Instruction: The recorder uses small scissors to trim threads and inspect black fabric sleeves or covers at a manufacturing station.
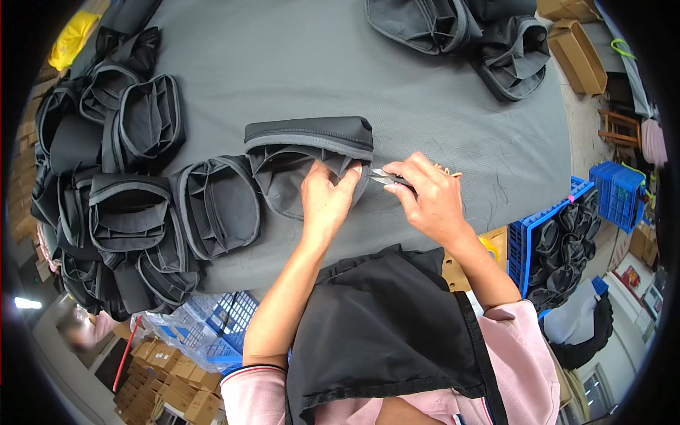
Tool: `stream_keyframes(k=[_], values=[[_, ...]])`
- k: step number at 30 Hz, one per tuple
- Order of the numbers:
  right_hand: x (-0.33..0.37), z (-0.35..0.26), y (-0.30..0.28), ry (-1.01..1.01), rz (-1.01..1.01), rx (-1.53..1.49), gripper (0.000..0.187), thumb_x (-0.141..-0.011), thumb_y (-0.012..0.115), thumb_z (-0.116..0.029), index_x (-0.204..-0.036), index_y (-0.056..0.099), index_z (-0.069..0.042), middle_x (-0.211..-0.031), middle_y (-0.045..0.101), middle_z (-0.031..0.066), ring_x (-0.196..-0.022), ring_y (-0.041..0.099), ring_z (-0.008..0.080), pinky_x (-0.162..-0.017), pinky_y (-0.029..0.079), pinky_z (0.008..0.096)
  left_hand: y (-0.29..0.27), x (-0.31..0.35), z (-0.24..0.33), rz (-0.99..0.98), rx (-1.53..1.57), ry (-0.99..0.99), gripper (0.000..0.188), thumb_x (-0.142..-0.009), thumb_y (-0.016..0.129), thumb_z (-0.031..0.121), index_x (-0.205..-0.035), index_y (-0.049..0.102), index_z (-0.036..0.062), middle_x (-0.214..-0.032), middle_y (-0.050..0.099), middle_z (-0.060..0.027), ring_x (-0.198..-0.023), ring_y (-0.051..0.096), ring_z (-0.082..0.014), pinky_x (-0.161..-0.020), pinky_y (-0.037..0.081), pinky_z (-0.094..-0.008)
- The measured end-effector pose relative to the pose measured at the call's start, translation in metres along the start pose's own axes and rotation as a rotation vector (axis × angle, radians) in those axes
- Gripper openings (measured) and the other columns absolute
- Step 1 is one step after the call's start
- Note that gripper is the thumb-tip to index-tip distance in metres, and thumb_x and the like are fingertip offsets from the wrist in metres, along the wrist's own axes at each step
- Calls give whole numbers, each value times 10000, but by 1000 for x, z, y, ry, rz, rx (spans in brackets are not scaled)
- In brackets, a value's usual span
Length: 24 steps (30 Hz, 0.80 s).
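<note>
A black zippered pouch point(309, 130) with grey trim lies open on the grey-covered table point(453, 120) before me. My left hand point(327, 198) reaches into its mouth and grips the right side of the rim between thumb and fingers. From the right, my right hand point(433, 195) is closed around small thread snips point(383, 177). The metal blades point left and meet the pouch's right edge, close to my left fingertips. Whether a thread lies between the blades is too small to tell.
Several similar black pouches point(219, 205) are heaped at the left, and more point(513, 60) lie at the far right. Loose dark threads point(489, 170) are scattered right of my hands. A blue crate point(523, 248) of black items stands beside the table, with cardboard boxes point(166, 365) below left.
</note>
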State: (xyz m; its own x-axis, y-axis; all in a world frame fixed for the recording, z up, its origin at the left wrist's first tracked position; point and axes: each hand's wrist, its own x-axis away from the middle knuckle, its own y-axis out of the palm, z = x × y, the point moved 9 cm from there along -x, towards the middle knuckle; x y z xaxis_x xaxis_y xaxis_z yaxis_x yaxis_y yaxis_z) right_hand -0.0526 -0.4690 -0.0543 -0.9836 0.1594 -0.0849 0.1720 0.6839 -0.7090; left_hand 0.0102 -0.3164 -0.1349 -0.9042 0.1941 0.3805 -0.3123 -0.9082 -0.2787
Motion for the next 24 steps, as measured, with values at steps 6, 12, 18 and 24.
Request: stream_keyframes(k=[6, 12, 18, 24], values=[[-1, -11, 0, -118, -1, 125, 202, -722, 668, -155, -888, 613, -55, -768, 541, 35, -606, 575, 213, -558, 438, 314, 1, -2, -2, -20, -44, -21, 310, -747, 663, 243, -883, 620, -32, -729, 603, -106, -629, 543, -175, -601, 428, -318], [3, -3, 1, -41, -8, 52, 153, -742, 655, -142, -876, 620, -76, -772, 545, 38, -612, 577, 224, -541, 439, 328, 1, -1, 0, 2, 6, 17, 322, -741, 668, 251, -885, 618, -32, -725, 602, -107, -623, 537, -182, -611, 429, -328], [0, 7, -2, 84, -12, -11, 176, -729, 668, -103, -895, 628, -64, -752, 558, 56, -577, 564, 223, -529, 436, 313, 1, -1, -5, -17, -61, -40, 305, -750, 661, 231, -896, 615, -33, -762, 615, -112, -658, 551, -181, -637, 437, -318], [-1, 9, -1, 65, -23, -31, 188, -728, 666, -103, -908, 629, -60, -762, 561, 56, -581, 569, 212, -529, 440, 309, 3, -1, -5, -27, 10, -43, 298, -752, 662, 228, -897, 618, -28, -790, 621, -108, -683, 566, -186, -652, 441, -315]])
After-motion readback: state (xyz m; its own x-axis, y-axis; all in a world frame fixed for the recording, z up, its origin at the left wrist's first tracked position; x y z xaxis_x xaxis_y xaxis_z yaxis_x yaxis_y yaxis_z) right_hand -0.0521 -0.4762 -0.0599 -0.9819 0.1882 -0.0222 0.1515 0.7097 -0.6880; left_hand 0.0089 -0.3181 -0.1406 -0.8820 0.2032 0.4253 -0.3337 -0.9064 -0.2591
